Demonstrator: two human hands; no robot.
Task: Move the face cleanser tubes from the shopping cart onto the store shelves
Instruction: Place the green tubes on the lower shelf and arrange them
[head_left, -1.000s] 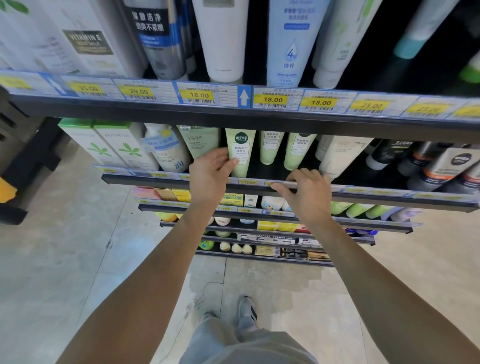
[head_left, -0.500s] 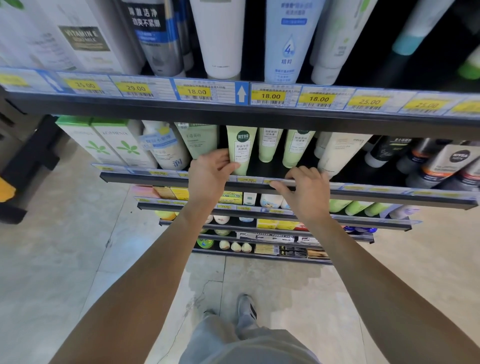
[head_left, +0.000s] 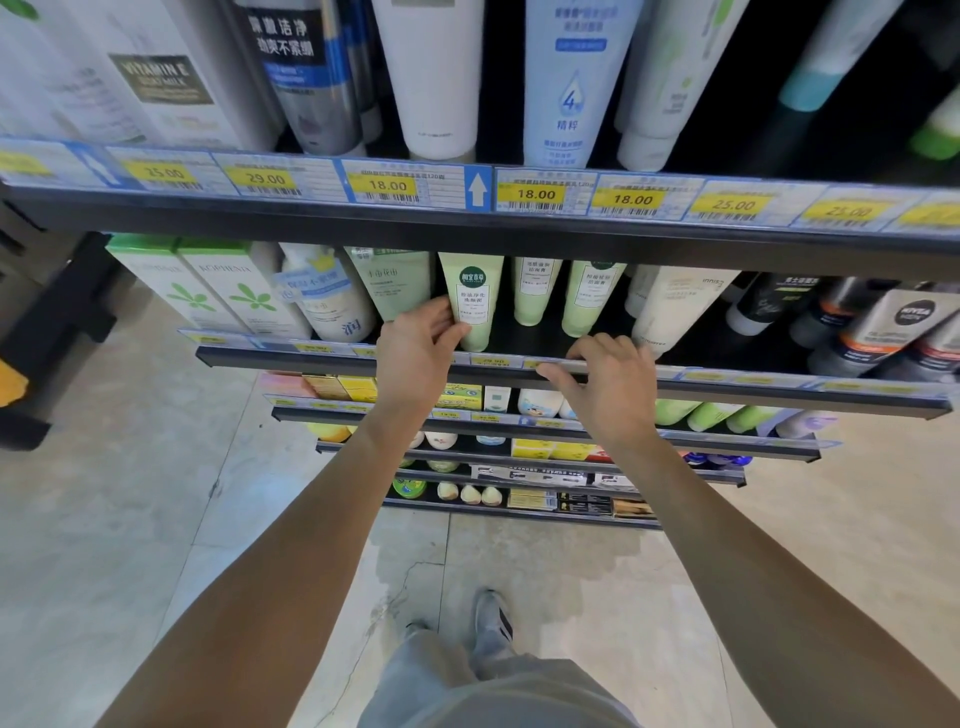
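Head view: the green tube, pinched by fingers of the left hand, should be seated upright, label forward, with the right hand rested open-fingered on the shelf edge

Grey shoe on cracked tile floor; perhaps a black stand far left

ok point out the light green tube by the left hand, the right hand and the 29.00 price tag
light green tube (head_left: 471, 306): head view, on its front label
right hand (head_left: 615, 387): head view, on the back of the hand
29.00 price tag (head_left: 265, 179): head view, on the yellow price patch
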